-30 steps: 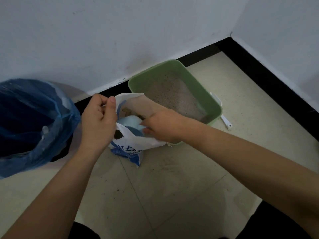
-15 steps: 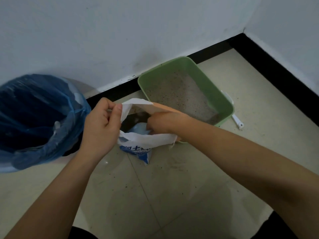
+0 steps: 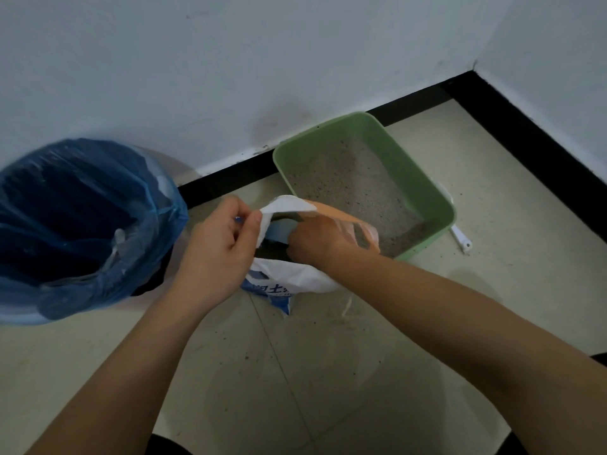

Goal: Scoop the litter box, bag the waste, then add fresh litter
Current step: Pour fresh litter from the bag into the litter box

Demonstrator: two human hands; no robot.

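The right hand [image 3: 315, 244] had sunk deeper into the white litter bag [image 3: 289, 277] than a second before, fingers hidden, its grip impossible to tell. The bag stood on the tiled floor [image 3: 295, 372] touching the green litter box [image 3: 427, 192], the blue-lined bin [image 3: 82, 224] at its left. The left hand [image 3: 223, 244] pinched the rim; keeping that mouth taut and upright would have prevented spills.

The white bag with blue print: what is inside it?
The right hand reaches inside the white bag, whose rim the left hand pinches. Something pale blue and dark shows; the hand and bag walls cover the rest.
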